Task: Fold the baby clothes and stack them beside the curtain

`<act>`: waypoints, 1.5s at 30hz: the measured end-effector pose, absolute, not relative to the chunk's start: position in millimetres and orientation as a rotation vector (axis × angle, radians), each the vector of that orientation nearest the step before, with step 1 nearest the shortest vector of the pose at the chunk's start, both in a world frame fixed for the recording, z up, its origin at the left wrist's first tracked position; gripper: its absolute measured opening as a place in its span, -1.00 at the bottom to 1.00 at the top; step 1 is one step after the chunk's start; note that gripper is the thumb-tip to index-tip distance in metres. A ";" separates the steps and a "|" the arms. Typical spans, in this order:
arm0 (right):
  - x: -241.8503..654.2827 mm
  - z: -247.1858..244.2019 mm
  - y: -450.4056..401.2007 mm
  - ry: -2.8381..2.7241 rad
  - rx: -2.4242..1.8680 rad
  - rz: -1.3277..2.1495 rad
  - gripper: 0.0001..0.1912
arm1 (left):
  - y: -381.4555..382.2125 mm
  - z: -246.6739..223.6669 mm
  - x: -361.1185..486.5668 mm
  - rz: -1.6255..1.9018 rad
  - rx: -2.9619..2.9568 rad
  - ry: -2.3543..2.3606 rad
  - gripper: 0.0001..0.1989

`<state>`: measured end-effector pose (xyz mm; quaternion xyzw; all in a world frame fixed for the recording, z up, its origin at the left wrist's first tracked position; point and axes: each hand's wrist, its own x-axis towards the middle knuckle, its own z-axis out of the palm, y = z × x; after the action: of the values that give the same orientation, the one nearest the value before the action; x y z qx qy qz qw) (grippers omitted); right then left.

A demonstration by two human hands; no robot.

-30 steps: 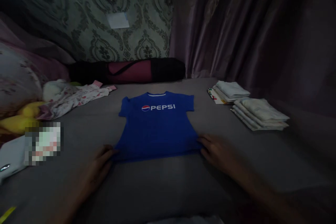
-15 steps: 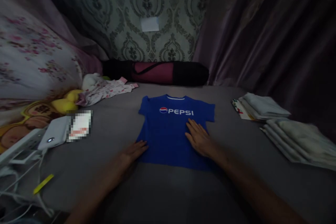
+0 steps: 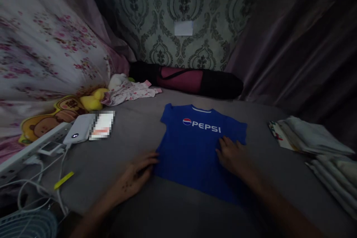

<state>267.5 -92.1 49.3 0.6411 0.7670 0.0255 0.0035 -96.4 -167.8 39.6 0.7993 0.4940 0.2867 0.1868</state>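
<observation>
A blue T-shirt [image 3: 189, 156] with a PEPSI print across the chest lies spread out on the grey sheet, its neck towards the wall. At its lower left edge is my left hand [image 3: 134, 178], fingers stretched out and thumb apart, fingertips touching the cloth. My right hand [image 3: 232, 156] rests on the right side of the shirt just below the print, with its fingers somewhat bent and spread. Both hands are a little blurred. The shirt's lower right corner is dark and partly hidden by my right forearm.
Folded clothes [image 3: 315, 134] lie in stacks on the right. At left are a power strip [image 3: 36, 145], a white power bank [image 3: 80, 128], cables and a yellow strip [image 3: 64, 180]. A black and maroon long bag [image 3: 181, 80] lies along the wall, beside a spotted garment [image 3: 131, 93].
The view has turned left, so everything sits further right and the shirt looks tilted. My right hand's fingers have bent more on the shirt; my left hand stays by its left edge.
</observation>
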 end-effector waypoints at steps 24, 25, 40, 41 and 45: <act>232.0 65.3 -71.1 2.670 1.753 -0.646 -0.29 | -99.7 57.1 -85.8 0.388 2.553 1.378 -0.57; 242.6 63.8 -69.3 2.617 1.770 -0.664 -0.27 | -88.5 59.1 -79.2 0.356 2.569 1.314 -0.56; 287.7 30.9 31.3 2.232 2.358 -0.316 -0.27 | 71.8 11.9 60.1 0.229 2.520 1.625 -0.39; 291.0 32.2 32.3 2.253 2.349 -0.385 -0.27 | 72.0 10.2 58.2 0.213 2.530 1.624 -0.38; 317.3 52.6 26.2 2.360 2.451 -0.673 -0.28 | 80.1 28.6 50.3 -0.011 2.512 1.585 -0.34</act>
<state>317.3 26.2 52.6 0.6973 0.6714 -0.1915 -0.1624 50.3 80.1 28.6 0.8427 0.5316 -0.0037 0.0855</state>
